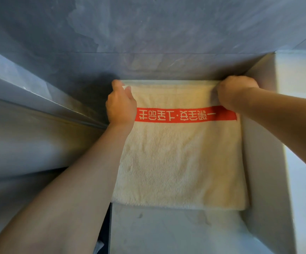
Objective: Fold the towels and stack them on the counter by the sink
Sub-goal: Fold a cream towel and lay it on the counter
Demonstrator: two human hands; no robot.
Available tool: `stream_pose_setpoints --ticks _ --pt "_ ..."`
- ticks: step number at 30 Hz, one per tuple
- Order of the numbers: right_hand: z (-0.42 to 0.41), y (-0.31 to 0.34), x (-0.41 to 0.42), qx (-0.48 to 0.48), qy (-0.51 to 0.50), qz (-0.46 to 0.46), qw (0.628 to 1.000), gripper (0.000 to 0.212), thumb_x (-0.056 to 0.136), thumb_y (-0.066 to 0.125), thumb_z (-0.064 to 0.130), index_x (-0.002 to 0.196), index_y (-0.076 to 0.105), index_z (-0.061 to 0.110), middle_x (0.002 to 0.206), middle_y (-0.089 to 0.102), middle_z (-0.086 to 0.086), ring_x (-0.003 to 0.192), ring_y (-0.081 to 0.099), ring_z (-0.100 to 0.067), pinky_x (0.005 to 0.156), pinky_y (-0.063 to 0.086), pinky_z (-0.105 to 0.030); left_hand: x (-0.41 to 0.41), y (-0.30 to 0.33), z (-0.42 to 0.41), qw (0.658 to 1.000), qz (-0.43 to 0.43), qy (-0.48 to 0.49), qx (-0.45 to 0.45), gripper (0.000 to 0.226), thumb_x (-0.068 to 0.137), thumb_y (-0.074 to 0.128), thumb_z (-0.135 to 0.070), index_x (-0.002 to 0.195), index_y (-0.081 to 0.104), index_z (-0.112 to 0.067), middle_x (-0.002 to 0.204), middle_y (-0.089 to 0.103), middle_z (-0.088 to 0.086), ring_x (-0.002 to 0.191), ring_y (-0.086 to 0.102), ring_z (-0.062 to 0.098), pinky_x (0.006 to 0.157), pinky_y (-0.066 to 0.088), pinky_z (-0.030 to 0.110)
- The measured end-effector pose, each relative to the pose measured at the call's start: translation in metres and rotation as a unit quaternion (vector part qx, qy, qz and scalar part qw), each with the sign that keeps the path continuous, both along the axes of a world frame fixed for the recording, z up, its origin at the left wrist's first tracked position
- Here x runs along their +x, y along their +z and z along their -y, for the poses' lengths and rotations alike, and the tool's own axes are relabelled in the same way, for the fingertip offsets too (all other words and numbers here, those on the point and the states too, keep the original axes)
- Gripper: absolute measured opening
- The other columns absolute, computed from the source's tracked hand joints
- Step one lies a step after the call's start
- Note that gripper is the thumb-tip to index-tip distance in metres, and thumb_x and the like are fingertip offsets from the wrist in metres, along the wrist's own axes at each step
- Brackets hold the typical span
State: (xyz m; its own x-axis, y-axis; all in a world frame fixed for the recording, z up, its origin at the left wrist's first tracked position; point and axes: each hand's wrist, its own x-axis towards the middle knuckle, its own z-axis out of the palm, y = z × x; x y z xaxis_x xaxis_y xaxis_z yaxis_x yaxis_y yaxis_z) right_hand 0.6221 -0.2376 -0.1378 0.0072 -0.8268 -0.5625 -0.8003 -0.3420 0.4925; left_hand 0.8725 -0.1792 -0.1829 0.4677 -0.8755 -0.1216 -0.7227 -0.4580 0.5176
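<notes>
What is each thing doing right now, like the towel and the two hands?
towel: cream with a red band, lying flat on the grey counter, far edge held at both corners.
left hand: fingers curled, gripping the towel's far left corner.
right hand: fingers curled, gripping the towel's far right corner.
counter: grey, bare at the near side, towel resting on it.

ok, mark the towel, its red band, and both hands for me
towel (181, 162): head view, plain cream pile below the band.
red band (185, 116): head view, middle of the lettered stripe.
left hand (121, 107): head view, back of the hand, gripping the far left corner.
right hand (236, 90): head view, knuckles, gripping the far right corner.
</notes>
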Motion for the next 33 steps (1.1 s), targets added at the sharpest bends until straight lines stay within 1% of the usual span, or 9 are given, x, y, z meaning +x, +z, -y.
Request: stream_pose_setpoints --ticks 6,10,14,17,19,21,24,27,33 --pt "-0.002 -0.012 0.000 -0.027 0.027 -0.085 0.996 0.033 0.095 0.050 0.019 0.127 0.059 0.014 0.126 0.059 -0.008 0.120 0.052 -0.031 0.099 0.040 -0.042 -0.010 -0.005 0.013 0.997 0.070 0.010 0.034 0.038 0.107 0.036 -0.032 0.134 0.042 -0.007 0.116 0.067 0.014 0.105 0.064 0.035 0.077 0.046 0.039" --pt "0.007 -0.014 0.005 -0.017 0.017 -0.098 0.995 0.040 0.095 0.047 0.015 0.134 0.055 0.015 0.137 0.054 -0.008 0.129 0.046 -0.033 0.103 0.038 -0.046 -0.010 -0.011 0.015 0.994 0.103 0.007 0.046 0.039 0.107 0.033 -0.033 0.135 0.042 -0.007 0.115 0.067 0.014 0.104 0.064 0.035 0.071 0.036 0.036" --pt "0.009 -0.016 0.005 -0.018 0.002 -0.077 0.997 0.037 0.095 0.046 0.013 0.130 0.058 0.014 0.134 0.056 -0.008 0.127 0.049 -0.034 0.100 0.040 -0.046 -0.011 -0.007 0.014 0.997 0.069 0.028 0.036 0.041 0.102 0.046 -0.035 0.134 0.044 -0.011 0.125 0.060 0.012 0.113 0.059 0.031 0.077 0.043 0.036" --pt "0.008 -0.014 0.000 -0.065 -0.010 -0.013 0.998 0.033 0.097 0.042 0.017 0.123 0.062 0.013 0.125 0.061 -0.010 0.117 0.055 -0.034 0.091 0.041 -0.040 -0.020 0.003 -0.002 0.971 0.226 -0.042 -0.071 0.042 0.089 0.056 -0.026 0.129 0.049 -0.017 0.128 0.053 0.010 0.111 0.051 0.029 0.087 0.038 0.037" --pt "0.004 -0.015 -0.007 -0.104 -0.020 0.025 0.994 0.033 0.098 0.038 0.016 0.122 0.060 0.008 0.123 0.061 -0.014 0.114 0.057 -0.035 0.086 0.040 -0.037 -0.038 0.004 -0.004 0.953 0.190 -0.191 -0.135 0.035 0.090 0.056 -0.016 0.124 0.056 -0.015 0.120 0.057 0.011 0.105 0.054 0.030 0.087 0.040 0.038" --pt "-0.002 -0.017 -0.010 -0.109 -0.016 0.023 0.994 0.036 0.099 0.036 0.013 0.128 0.054 0.004 0.127 0.057 -0.017 0.116 0.055 -0.035 0.088 0.040 -0.038 -0.062 0.002 0.007 0.945 0.110 -0.296 -0.089 0.031 0.096 0.053 -0.013 0.127 0.057 -0.012 0.120 0.059 0.010 0.106 0.058 0.029 0.088 0.045 0.038" --pt "-0.004 -0.017 -0.007 -0.096 -0.012 0.007 0.995 0.037 0.098 0.038 0.012 0.131 0.054 0.007 0.130 0.056 -0.014 0.119 0.054 -0.033 0.092 0.041 -0.038 -0.080 -0.008 0.018 0.943 0.111 -0.310 -0.039 0.031 0.102 0.047 -0.021 0.132 0.054 -0.016 0.124 0.055 0.007 0.110 0.057 0.026 0.086 0.045 0.035" --pt "-0.001 -0.017 -0.003 -0.085 -0.011 -0.004 0.996 0.038 0.097 0.040 0.012 0.131 0.055 0.009 0.131 0.056 -0.012 0.121 0.053 -0.032 0.094 0.040 -0.038 -0.081 -0.015 0.019 0.949 0.116 -0.291 -0.037 0.026 0.102 0.050 -0.025 0.125 0.058 -0.015 0.125 0.051 0.007 0.107 0.055 0.025 0.081 0.046 0.033" --pt "0.001 -0.021 -0.004 -0.080 -0.003 -0.013 0.997 0.039 0.097 0.038 0.013 0.134 0.052 0.009 0.131 0.054 -0.014 0.120 0.052 -0.033 0.095 0.038 -0.039 -0.090 -0.005 0.023 0.939 0.150 -0.310 -0.024 0.037 0.096 0.054 -0.011 0.133 0.047 -0.014 0.134 0.050 0.009 0.114 0.055 0.029 0.081 0.049 0.035"
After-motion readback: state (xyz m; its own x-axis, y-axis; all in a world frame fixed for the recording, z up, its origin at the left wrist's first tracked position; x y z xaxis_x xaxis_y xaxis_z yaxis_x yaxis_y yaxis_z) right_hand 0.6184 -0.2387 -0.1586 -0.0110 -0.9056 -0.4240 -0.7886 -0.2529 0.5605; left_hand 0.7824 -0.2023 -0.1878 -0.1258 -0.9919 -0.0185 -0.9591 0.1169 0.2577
